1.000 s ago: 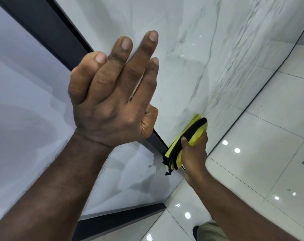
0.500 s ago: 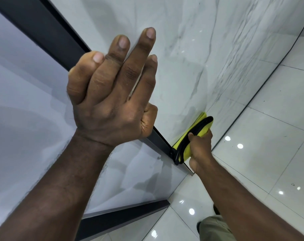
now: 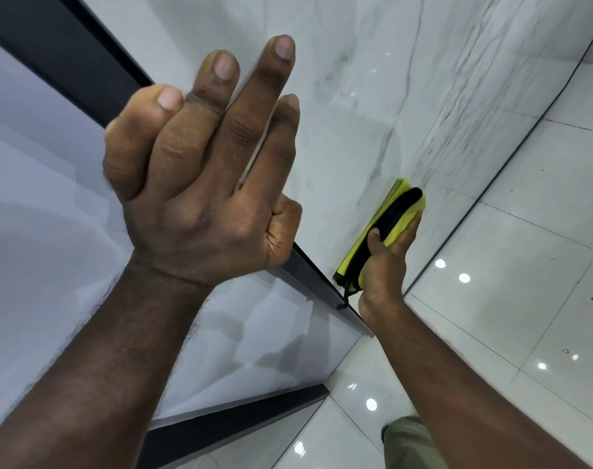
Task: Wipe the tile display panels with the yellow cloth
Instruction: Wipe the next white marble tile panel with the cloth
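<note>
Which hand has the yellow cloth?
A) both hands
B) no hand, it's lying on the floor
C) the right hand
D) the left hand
C: the right hand grips the folded yellow cloth against the marble panel, while the left hand is raised apart from it, with no cloth.

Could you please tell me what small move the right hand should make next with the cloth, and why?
Probably slide the yellow cloth up the marble panel, away from the dark frame: the right hand presses it low beside that frame, with much panel above.
</note>
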`<state>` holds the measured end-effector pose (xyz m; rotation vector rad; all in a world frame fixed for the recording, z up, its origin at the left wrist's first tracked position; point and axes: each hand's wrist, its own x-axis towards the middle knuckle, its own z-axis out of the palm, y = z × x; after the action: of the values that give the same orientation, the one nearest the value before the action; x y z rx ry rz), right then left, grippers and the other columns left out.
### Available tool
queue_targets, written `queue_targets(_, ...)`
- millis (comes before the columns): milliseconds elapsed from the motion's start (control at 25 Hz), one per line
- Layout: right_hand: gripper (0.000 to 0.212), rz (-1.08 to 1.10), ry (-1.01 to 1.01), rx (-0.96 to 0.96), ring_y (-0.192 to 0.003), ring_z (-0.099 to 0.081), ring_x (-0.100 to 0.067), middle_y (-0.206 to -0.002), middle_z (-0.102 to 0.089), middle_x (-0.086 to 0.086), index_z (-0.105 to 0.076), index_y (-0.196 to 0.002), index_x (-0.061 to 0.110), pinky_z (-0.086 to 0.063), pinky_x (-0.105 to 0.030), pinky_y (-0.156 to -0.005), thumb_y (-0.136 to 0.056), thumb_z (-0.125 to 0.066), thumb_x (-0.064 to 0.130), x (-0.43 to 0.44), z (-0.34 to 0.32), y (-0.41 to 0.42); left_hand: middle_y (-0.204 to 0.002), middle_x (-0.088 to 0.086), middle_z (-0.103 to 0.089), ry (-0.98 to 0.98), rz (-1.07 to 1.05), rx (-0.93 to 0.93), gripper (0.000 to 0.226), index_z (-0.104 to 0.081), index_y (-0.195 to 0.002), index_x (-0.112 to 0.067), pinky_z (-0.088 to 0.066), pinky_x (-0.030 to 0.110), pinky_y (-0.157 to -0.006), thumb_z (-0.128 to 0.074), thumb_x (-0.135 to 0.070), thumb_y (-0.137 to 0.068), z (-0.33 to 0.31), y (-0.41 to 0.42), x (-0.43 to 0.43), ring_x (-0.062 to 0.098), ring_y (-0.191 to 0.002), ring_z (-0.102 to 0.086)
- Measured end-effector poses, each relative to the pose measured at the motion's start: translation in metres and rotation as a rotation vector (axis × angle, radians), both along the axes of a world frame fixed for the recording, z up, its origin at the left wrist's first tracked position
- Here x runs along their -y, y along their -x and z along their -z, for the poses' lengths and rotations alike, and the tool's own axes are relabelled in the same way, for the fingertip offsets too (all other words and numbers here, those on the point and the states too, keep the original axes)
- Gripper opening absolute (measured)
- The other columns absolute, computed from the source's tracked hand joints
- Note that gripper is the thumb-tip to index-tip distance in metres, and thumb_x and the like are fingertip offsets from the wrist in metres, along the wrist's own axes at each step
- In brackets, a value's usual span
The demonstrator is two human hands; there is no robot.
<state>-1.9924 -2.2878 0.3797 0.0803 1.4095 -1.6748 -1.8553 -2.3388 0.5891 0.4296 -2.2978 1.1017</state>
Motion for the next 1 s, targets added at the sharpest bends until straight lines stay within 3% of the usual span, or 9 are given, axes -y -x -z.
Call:
queue_targets(120, 0.069, 0.072, -0.026, 0.170, -0.150, -0.041, -0.018, -0.168, -0.036, 0.010, -0.010, -0.164, 0.056, -0.035, -0.044, -0.122, -0.113, -0.049, 0.031, 0.004, -0.001, 0.001, -0.159, 0.013, -0.056, -0.010, 0.006, -0.022, 0.049, -0.068, -0.140, -0.004, -0.061, 0.062, -0.091, -0.050, -0.015, -0.096, 0.001, -0.002, 0.000, 0.036, -0.148, -0.043)
queue_targets(240, 0.063, 0.089, 0.192, -0.105, -0.159, -0.020, -0.003, -0.173, -0.016, 0.026, -0.010, -0.156, 0.066, -0.021, -0.031, -0.127, -0.113, -0.047, 0.039, 0.003, -0.030, -0.007, -0.159, 0.014, -0.056, 0.033, 0.010, -0.016, 0.049, -0.069, -0.138, -0.004, -0.058, 0.065, -0.097, -0.050, -0.016, -0.095, 0.002, -0.003, 0.003, 0.035, -0.148, -0.041)
queue_targets(320, 0.062, 0.120, 0.155, -0.159, -0.159, -0.024, -0.007, -0.173, -0.019, 0.023, -0.010, -0.158, 0.066, -0.024, -0.041, -0.130, -0.113, -0.046, 0.044, 0.008, -0.038, -0.007, -0.157, 0.012, -0.059, 0.058, 0.026, -0.037, 0.049, -0.072, -0.136, -0.006, -0.061, 0.062, -0.094, -0.051, -0.017, -0.093, 0.002, -0.001, 0.003, 0.034, -0.146, -0.045)
queue_targets(400, 0.064, 0.117, 0.081, -0.014, -0.156, -0.031, -0.011, -0.172, -0.026, 0.018, -0.006, -0.162, 0.061, -0.027, -0.050, -0.129, -0.112, -0.044, 0.046, 0.013, -0.043, -0.003, -0.153, 0.009, -0.063, 0.132, 0.021, -0.050, 0.047, -0.076, -0.128, -0.009, -0.060, 0.049, -0.100, -0.052, -0.019, -0.089, 0.004, 0.002, 0.003, 0.030, -0.143, -0.050)
queue_targets(560, 0.067, 0.113, 0.214, -0.306, -0.157, -0.025, -0.003, -0.172, -0.021, 0.024, -0.009, -0.161, 0.061, -0.025, -0.040, -0.129, -0.110, -0.048, 0.039, 0.009, -0.073, 0.005, -0.146, 0.003, -0.069, 0.247, -0.014, -0.059, 0.047, -0.081, -0.118, -0.014, -0.033, 0.039, -0.113, -0.051, -0.024, -0.083, -0.005, 0.011, 0.001, 0.024, -0.136, -0.055)
queue_targets(680, 0.069, 0.103, 0.184, -0.157, -0.153, -0.036, -0.008, -0.170, -0.030, 0.018, -0.011, -0.166, 0.053, -0.031, -0.044, -0.128, -0.112, -0.049, 0.032, 0.013, -0.091, 0.016, -0.151, 0.003, -0.065, 0.239, -0.092, -0.030, 0.049, -0.079, -0.127, -0.014, -0.033, 0.040, -0.115, -0.054, -0.024, -0.086, -0.010, 0.010, -0.010, 0.025, -0.140, -0.051)
queue_targets(840, 0.070, 0.061, 0.274, -0.617, -0.159, -0.008, 0.006, -0.174, -0.001, 0.028, -0.007, -0.163, 0.058, -0.019, -0.020, -0.127, -0.111, -0.050, 0.035, 0.006, -0.121, 0.023, -0.156, 0.003, -0.062, 0.153, -0.164, 0.035, 0.044, -0.075, -0.130, -0.014, -0.038, 0.043, -0.108, -0.059, -0.021, -0.090, -0.029, 0.012, -0.028, 0.025, -0.132, -0.054)
queue_targets(960, 0.067, 0.107, 0.214, -0.480, -0.151, -0.032, 0.000, -0.171, -0.025, 0.023, -0.017, -0.164, 0.055, -0.031, -0.037, -0.127, -0.110, -0.051, 0.034, 0.013, -0.148, 0.037, -0.166, 0.008, -0.050, 0.129, -0.270, 0.018, 0.046, -0.068, -0.136, -0.011, -0.033, 0.047, -0.108, -0.057, -0.024, -0.093, -0.069, 0.023, -0.038, 0.028, -0.132, -0.047)
queue_targets(1000, 0.067, 0.108, 0.245, -0.553, -0.151, -0.034, 0.000, -0.170, -0.027, 0.023, -0.018, -0.165, 0.052, -0.033, -0.039, -0.127, -0.111, -0.052, 0.033, 0.010, -0.161, 0.034, -0.169, 0.009, -0.046, 0.143, -0.295, -0.003, 0.047, -0.066, -0.138, -0.011, -0.031, 0.050, -0.112, -0.056, -0.026, -0.095, -0.084, 0.028, -0.038, 0.030, -0.140, -0.045)
